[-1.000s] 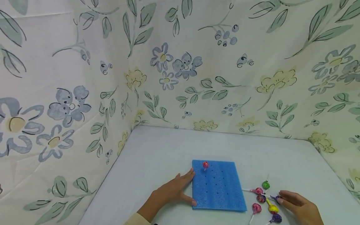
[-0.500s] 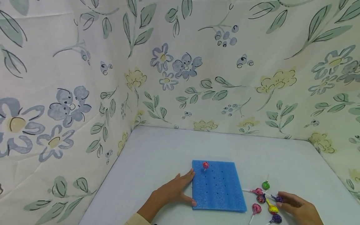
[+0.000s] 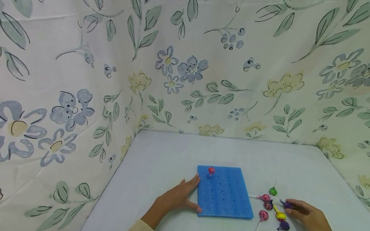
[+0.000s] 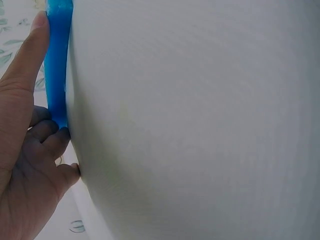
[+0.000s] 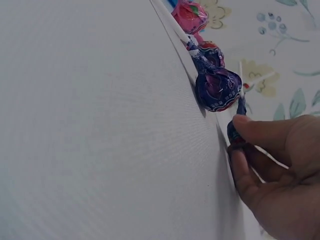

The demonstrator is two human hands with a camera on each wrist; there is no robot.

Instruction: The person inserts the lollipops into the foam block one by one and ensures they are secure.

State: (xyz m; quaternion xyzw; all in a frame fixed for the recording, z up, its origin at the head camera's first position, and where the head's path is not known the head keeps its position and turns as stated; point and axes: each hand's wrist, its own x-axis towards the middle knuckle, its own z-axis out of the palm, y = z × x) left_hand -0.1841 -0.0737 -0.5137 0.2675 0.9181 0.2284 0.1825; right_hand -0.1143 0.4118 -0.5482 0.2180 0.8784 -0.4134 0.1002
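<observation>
One lollipop, the purple lollipop (image 3: 286, 204), lies right at the fingertips of your right hand (image 3: 306, 215), at the near right of the worktop (image 3: 162, 160); in the right wrist view, thumb and forefinger pinch its wrapper twist (image 5: 236, 134). Its long axis runs along the worktop, the stick pointing away toward the blue foam board (image 3: 224, 192), which lies to the left of that hand. Your left hand (image 3: 176, 199) is well apart from the sweet: fingers straight, it rests flat against the board's left edge, holding nothing.
</observation>
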